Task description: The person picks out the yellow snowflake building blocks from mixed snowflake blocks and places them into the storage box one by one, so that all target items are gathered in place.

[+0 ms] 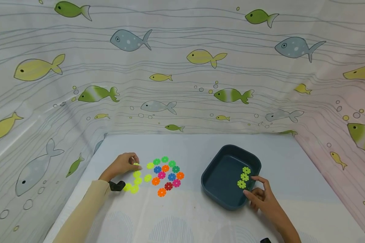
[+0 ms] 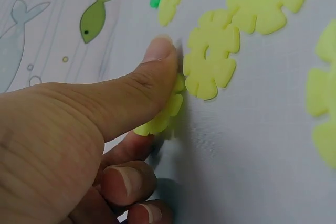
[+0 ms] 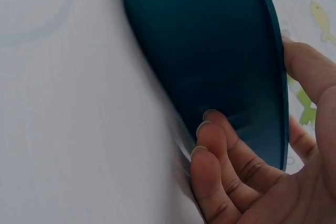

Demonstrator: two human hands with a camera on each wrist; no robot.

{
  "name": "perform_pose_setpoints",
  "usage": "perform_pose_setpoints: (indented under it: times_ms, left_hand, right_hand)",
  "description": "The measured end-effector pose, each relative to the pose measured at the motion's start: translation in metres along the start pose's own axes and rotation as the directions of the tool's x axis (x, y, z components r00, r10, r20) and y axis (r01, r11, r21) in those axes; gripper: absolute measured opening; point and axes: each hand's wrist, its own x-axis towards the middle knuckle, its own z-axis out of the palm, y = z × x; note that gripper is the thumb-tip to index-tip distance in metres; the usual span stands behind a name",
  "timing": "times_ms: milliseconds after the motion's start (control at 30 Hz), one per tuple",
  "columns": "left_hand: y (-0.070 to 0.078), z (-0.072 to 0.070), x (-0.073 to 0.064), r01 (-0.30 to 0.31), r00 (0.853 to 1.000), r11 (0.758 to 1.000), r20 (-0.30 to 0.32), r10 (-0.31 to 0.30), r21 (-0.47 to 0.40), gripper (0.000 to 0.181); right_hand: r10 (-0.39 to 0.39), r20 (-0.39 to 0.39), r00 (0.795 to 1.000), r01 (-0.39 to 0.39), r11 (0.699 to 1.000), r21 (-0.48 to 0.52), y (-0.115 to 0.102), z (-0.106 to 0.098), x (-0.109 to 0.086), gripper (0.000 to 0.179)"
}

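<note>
My left hand (image 1: 124, 163) pinches a yellow flower-shaped plastic disc (image 2: 163, 116) between thumb and a finger, partly hidden by the thumb. Several more yellow discs (image 1: 138, 181) lie in a curved row just below that hand. On the right stands a dark blue-green rectangular basin (image 1: 220, 180). My right hand (image 1: 264, 197) grips its near right side, with several fingers against the outer wall (image 3: 210, 51). Three yellow-green discs (image 1: 244, 177) form a line inside the basin, close to those fingertips; whether they touch cannot be told.
Between hand and basin lies a loose group of flower discs in green, blue, pink, red and orange (image 1: 165, 168), with a few yellow ones (image 1: 147, 178) at its left. The white table (image 1: 194, 222) meets a fish-printed curtain (image 1: 182, 111) at the back and sides.
</note>
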Motion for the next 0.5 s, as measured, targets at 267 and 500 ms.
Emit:
perform_pose_setpoints:
  times_ms: [267, 500]
  left_hand:
    - [-0.0014, 0.0, 0.0009, 0.037, 0.999, 0.999, -0.001, -0.037, -0.02, 0.02]
    - [-0.0012, 0.002, 0.0022, 0.053, 0.998, 0.995, -0.023, -0.056, -0.085, 0.013]
  right_hand:
    - [-0.008, 0.001, 1.0, 0.008, 1.0, -0.008, -0.0011, 0.0002, -0.0016, 0.069]
    - [-0.009, -0.002, 1.0, 0.009, 1.0, -0.004, -0.0011, -0.0001, -0.0027, 0.068]
